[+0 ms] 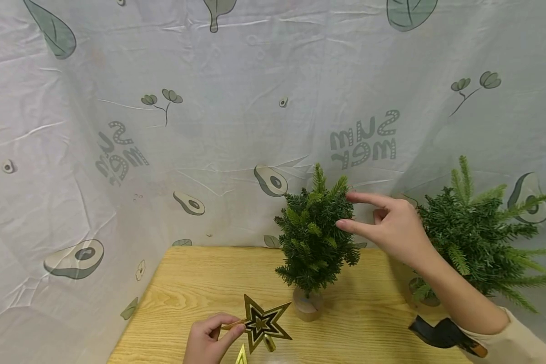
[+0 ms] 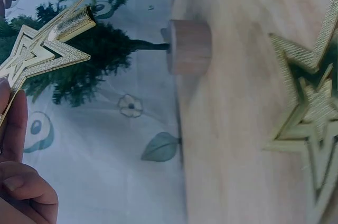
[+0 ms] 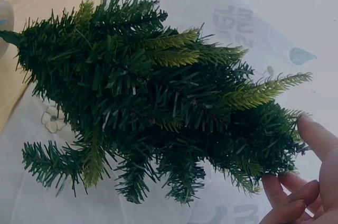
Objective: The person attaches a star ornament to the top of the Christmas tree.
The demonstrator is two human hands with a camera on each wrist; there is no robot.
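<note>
Between thumb and fingers my left hand (image 1: 214,336) pinches one point of a gold star tree topper (image 1: 266,326), its short hollow socket facing down to the right. A second gold star (image 2: 311,108) lies on the table below; only its tip shows in the head view. Ahead stands a small artificial Christmas tree (image 1: 316,237) on a round wooden base (image 1: 307,306). My right hand (image 1: 393,225) is at the tree's upper right, thumb and index finger spread apart. In the right wrist view, its fingertips (image 3: 303,123) meet the outer needles near the treetop.
Another artificial tree (image 1: 478,237) with long light-green sprigs stands on the right, beside my right forearm. A white curtain (image 1: 236,126) printed with avocados and leaves hangs behind and to the left of the wooden table (image 1: 186,283). A black strap (image 1: 437,333) hangs by the right forearm.
</note>
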